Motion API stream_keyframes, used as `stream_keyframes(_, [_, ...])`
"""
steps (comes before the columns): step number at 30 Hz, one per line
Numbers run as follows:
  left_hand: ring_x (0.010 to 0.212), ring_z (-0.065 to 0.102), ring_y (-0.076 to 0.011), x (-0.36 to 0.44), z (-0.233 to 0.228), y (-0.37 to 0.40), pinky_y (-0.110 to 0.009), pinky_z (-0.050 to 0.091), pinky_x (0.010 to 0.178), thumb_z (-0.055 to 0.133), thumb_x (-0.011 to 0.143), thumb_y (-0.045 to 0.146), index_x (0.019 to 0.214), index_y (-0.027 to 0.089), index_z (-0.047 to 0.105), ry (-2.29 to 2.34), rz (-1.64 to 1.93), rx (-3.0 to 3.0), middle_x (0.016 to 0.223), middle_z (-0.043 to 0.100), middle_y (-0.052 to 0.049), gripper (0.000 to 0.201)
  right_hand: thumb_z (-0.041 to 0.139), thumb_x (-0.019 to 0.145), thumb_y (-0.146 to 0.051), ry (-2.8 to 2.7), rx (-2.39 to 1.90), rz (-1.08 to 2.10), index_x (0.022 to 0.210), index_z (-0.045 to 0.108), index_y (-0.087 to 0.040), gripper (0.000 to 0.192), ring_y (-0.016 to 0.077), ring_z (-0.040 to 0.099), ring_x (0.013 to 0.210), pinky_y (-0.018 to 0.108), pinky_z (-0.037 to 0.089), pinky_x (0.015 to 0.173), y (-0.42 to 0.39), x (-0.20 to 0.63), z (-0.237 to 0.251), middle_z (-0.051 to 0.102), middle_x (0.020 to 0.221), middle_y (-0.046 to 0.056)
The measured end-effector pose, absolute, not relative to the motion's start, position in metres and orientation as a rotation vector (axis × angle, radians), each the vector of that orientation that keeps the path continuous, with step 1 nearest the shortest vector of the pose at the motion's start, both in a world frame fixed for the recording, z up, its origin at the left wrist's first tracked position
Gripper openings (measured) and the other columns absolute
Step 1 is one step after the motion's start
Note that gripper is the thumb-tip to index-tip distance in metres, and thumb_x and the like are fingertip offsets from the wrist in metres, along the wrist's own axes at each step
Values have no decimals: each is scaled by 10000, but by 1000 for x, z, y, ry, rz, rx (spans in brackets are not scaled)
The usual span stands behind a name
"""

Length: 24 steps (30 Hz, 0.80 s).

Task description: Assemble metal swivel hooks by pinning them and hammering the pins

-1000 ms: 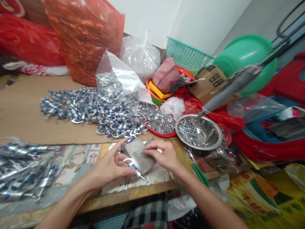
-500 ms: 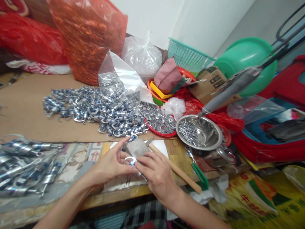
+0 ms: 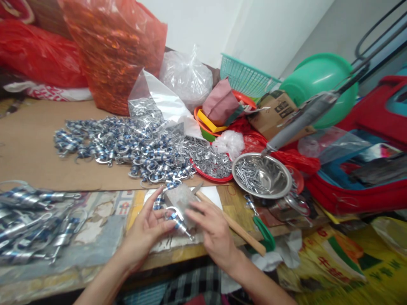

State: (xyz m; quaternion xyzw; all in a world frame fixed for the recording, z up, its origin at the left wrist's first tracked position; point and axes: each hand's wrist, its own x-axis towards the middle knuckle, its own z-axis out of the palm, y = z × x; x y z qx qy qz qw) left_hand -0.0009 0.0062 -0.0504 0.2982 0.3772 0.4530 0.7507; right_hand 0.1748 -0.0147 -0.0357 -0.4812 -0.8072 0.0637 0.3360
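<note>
Wooden work table, worn top, front edge toward the seated person. Left half covered by a brown cardboard sheet, bearing a wide heap of blue-and-silver metal clips. Near left corner: a second pile of like clips on a peeling patterned mat. Centre front: white paper, a grey metal block, a wooden stick lying aslant. Right: red tray of small silver parts, steel bowl of pins, green-handled tool. Rear: red plastic bags, clear bags.
</note>
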Motion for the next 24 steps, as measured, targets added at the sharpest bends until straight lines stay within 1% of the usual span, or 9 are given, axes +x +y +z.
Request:
stream_keyframes(2, [627, 631, -168, -1, -48, 8, -356, 505, 653, 746, 565, 162, 1324, 325, 223, 847, 980, 665, 706, 627, 12, 936, 381, 851, -151, -1985, -1456, 131, 1203, 475, -242, 376, 196, 481, 1068, 375, 394, 883, -8, 192, -37, 529, 1157, 82])
stream_keyframes(4, [613, 633, -174, -2, -46, 9, -377, 513, 652, 757, 542, 159, 1330, 302, 222, 865, 977, 673, 689, 625, 13, 963, 473, 822, -241, -1981, -1730, 125, 1217, 456, -191, 398, 235, 509, 1025, 384, 414, 847, 0, 211, -41, 540, 1106, 119])
stream_keyframes(7, [615, 641, -182, -3, -45, 11, -385, 518, 654, 762, 535, 156, 1336, 283, 207, 885, 968, 678, 679, 631, 14, 983, 501, 805, -285, -2129, -1944, 298, 1050, 556, -164, 279, 232, 579, 875, 351, 455, 748, 6, 230, -48, 600, 929, 98])
stream_keyframes(10, [632, 651, -194, -3, -46, 11, -376, 521, 649, 768, 529, 152, 1335, 274, 206, 880, 968, 687, 652, 630, 23, 990, 467, 823, -258, -2063, -1938, 347, 933, 551, -153, 174, 206, 596, 798, 318, 467, 694, 0, 232, -46, 611, 860, 74])
stream_keyframes(12, [638, 656, -202, -3, -47, 11, -374, 526, 644, 774, 516, 143, 1332, 265, 214, 881, 976, 684, 628, 628, 30, 996, 467, 825, -245, -1968, -1861, 326, 977, 520, -161, 182, 195, 602, 791, 303, 475, 684, -10, 228, -35, 618, 883, 68])
stream_keyframes(14, [608, 654, -196, -2, -47, 12, -365, 533, 616, 775, 511, 130, 1330, 255, 215, 902, 980, 681, 622, 637, 27, 1000, 462, 834, -227, -1958, -1705, 315, 1070, 494, -187, 241, 184, 600, 858, 287, 478, 730, -22, 220, -20, 619, 972, 65])
stream_keyframes(18, [532, 641, -170, 0, -46, 12, -312, 537, 545, 777, 498, 101, 1324, 233, 228, 962, 992, 669, 574, 639, 34, 1001, 442, 844, -146, -2085, -1397, 278, 1275, 377, -267, 452, 163, 563, 984, 263, 461, 821, -41, 205, 6, 580, 1110, 43])
stream_keyframes(22, [508, 638, -166, 1, -46, 11, -297, 539, 525, 789, 474, 113, 1321, 219, 243, 980, 1008, 666, 536, 626, 50, 1014, 389, 837, -107, -2255, -1442, 312, 1322, 325, -273, 516, 169, 613, 763, 269, 512, 656, -48, 199, 4, 630, 898, 46])
stream_keyframes(24, [496, 628, -153, 1, -46, 11, -288, 539, 523, 791, 471, 120, 1318, 207, 252, 997, 1014, 666, 532, 626, 49, 1008, 378, 836, -112, -2294, -1502, 312, 1322, 328, -267, 513, 171, 612, 723, 275, 516, 641, -51, 199, -3, 630, 866, 48])
